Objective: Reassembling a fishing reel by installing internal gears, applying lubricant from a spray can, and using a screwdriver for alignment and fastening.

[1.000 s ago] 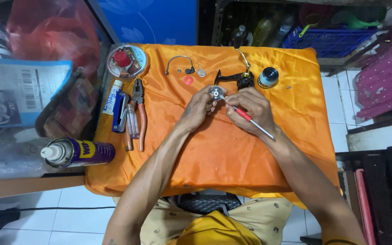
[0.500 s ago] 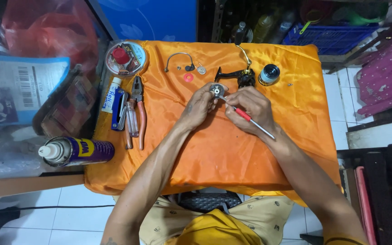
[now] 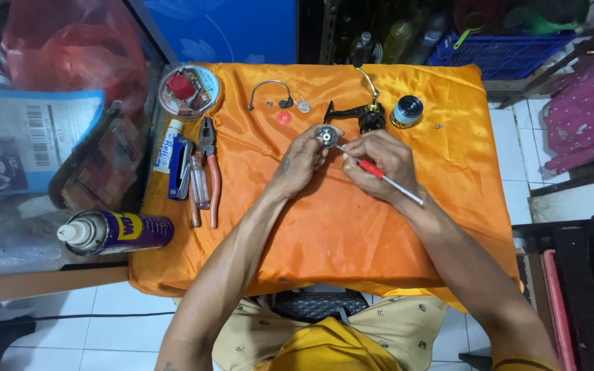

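Note:
My left hand (image 3: 300, 162) grips a small round silver metal part (image 3: 326, 135) over the orange cloth (image 3: 324, 227). My right hand (image 3: 378, 163) holds a thin screwdriver with a red grip (image 3: 374, 169), its tip against that round part. Just beyond my hands lies a black and gold fishing reel body (image 3: 364, 113) with a spool (image 3: 405, 111) to its right.
At the left of the cloth lie pliers (image 3: 210, 165), a small screwdriver, a glue tube (image 3: 166, 145) and a round tin (image 3: 188, 89). A wire bail arm (image 3: 267, 91), a pink washer (image 3: 284, 118) and a spray can (image 3: 115, 231) are nearby. A blue crate stands at the back right.
Both hands stay on the round part; the screwdriver has shifted only slightly. Nothing else on the cloth has moved.

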